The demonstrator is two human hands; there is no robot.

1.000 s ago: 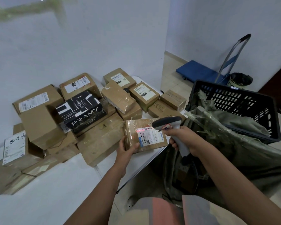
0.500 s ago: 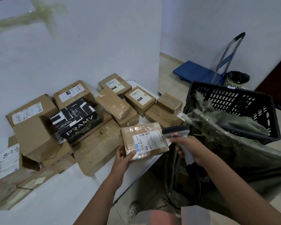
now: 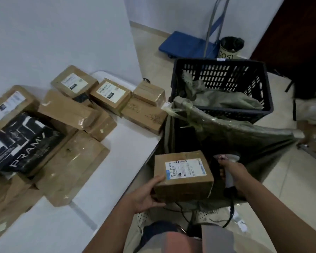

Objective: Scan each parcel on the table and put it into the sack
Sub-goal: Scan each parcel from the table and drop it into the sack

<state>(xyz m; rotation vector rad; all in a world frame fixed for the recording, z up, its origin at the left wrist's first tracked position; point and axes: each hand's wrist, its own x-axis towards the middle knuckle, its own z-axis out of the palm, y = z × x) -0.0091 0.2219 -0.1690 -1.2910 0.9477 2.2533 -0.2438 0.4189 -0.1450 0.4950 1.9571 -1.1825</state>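
Your left hand (image 3: 144, 195) grips the parcel (image 3: 183, 175) over the open sack (image 3: 244, 136). Your right hand (image 3: 234, 172) clasps the scanner (image 3: 228, 177) beside it.

Brown parcels (image 3: 183, 177) — one black-and-white (image 3: 20, 143) — olive sack (image 3: 235, 136), black crate (image 3: 221, 84).

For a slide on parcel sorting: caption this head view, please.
Left hand carries a labelled parcel over the open sack; right hand holds the scanner.
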